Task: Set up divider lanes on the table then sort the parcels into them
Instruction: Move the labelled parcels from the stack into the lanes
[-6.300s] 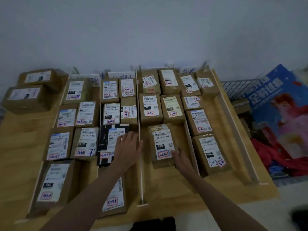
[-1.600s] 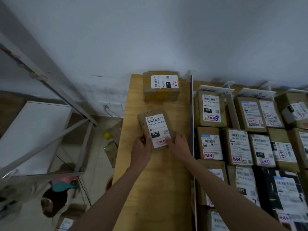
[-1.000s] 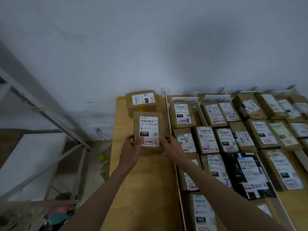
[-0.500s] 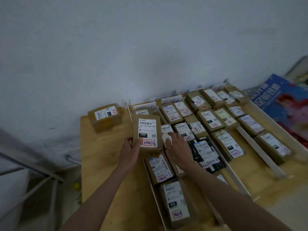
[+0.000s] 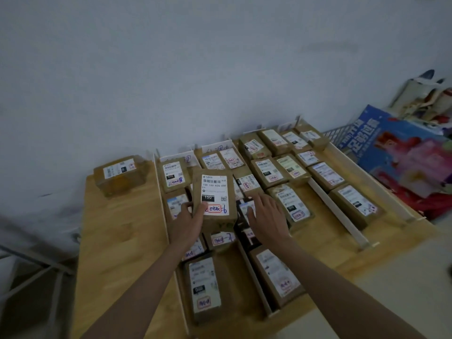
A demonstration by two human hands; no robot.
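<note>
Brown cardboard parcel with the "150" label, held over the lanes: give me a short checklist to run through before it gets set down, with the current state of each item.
1. Grip: left hand holds the brown cardboard parcel with the "150" label at its lower left corner: ok.
2. Second hand supporting: right hand is open and off the parcel: not ok.
3. Label readable: "150" faces the camera: ok.
4. Free slot beneath: sorted parcels fill the lanes directly under it: not ok.
5. White divider strip upright: ok.
6. Matching lane sign: white sign cards at the back are blurred: cannot tell.
</note>
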